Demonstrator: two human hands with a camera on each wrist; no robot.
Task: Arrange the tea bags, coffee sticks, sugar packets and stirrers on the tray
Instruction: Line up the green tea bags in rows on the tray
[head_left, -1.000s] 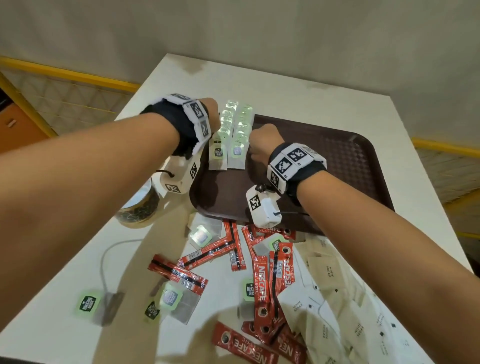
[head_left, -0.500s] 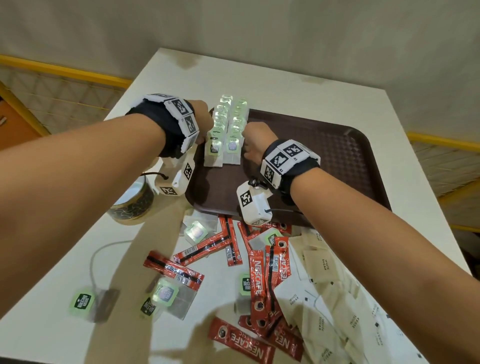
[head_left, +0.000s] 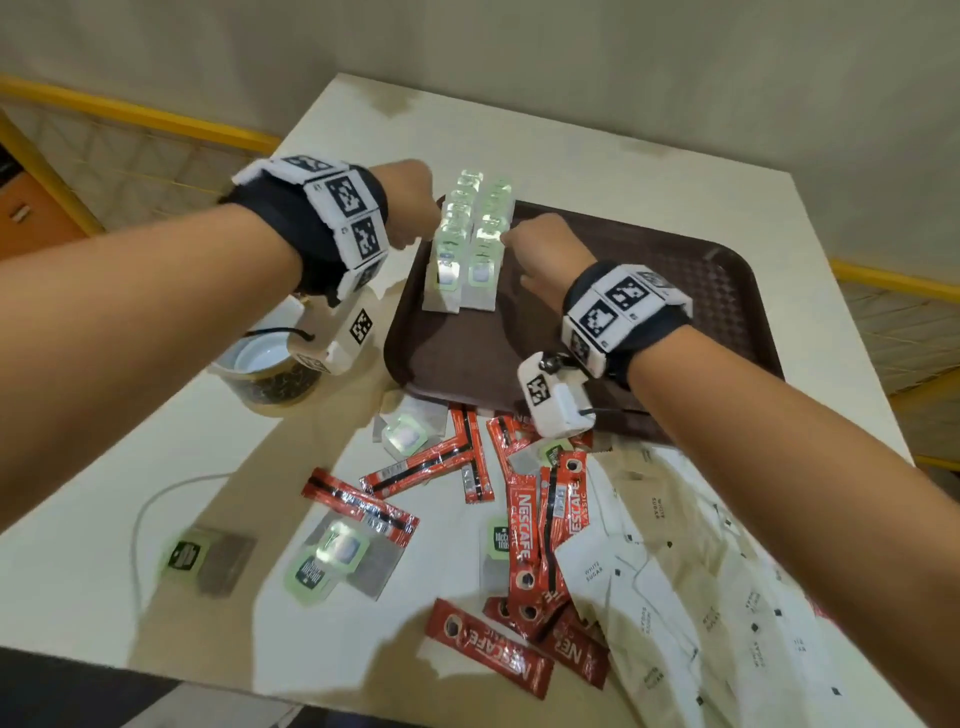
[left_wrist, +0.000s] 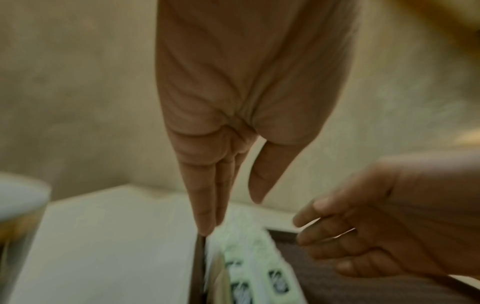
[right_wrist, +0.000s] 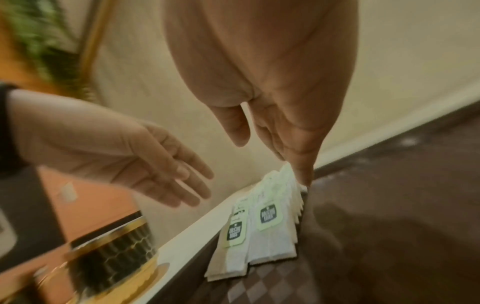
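Both hands hold nothing: the left hand (head_left: 410, 208) and the right hand (head_left: 540, 249) flank two overlapping rows of tea bags (head_left: 467, 249) at the far left corner of the brown tray (head_left: 727, 291), fingers straight and spread loosely. From the left wrist camera, the left fingertips (left_wrist: 205, 226) point down at the tray's left rim just beside the rows; from the right wrist camera, the right fingertips (right_wrist: 303, 174) touch the right edge of the far bags. The step in hand appears to be squaring the rows from either side. Doing it well likely means pressing inward evenly with flat fingers, low against the tray floor, so the light paper bags slide rather than buckle or fan apart, and keeping the left row clear of the rim. Loose tea bags (head_left: 332, 556), red coffee sticks (head_left: 524, 525) and sugar packets (head_left: 675, 571) lie scattered on the white table (head_left: 623, 145) near the tray's front edge, not yet arranged. A round patterned tin (head_left: 270, 374) stands left of the tray. No stirrers can be made out.
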